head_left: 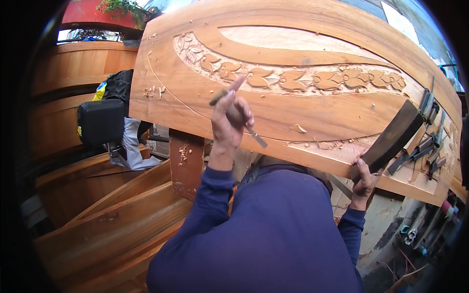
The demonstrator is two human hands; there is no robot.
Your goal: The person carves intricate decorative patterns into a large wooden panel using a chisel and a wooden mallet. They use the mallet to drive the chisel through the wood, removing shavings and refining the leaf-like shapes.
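Raised over the near edge of the carved wooden panel (303, 111), my left hand (225, 122) is closed round a wood chisel (259, 140), its index finger pointing up. The chisel's flat metal blade slants down to the right, apart from the wood. My right hand (364, 181) grips the lower end of a long dark wooden mallet (394, 137), which tilts up to the right over the panel. A band of carved flowers and leaves (293, 79) curves across the panel, with small shavings (298, 128) scattered about.
Several more chisels (424, 146) lie in a pile at the panel's right end. At the left are a black box-shaped object (101, 122), a grey cloth (134, 146) and stacked planks (122, 229). A brown support (187, 163) stands under the panel.
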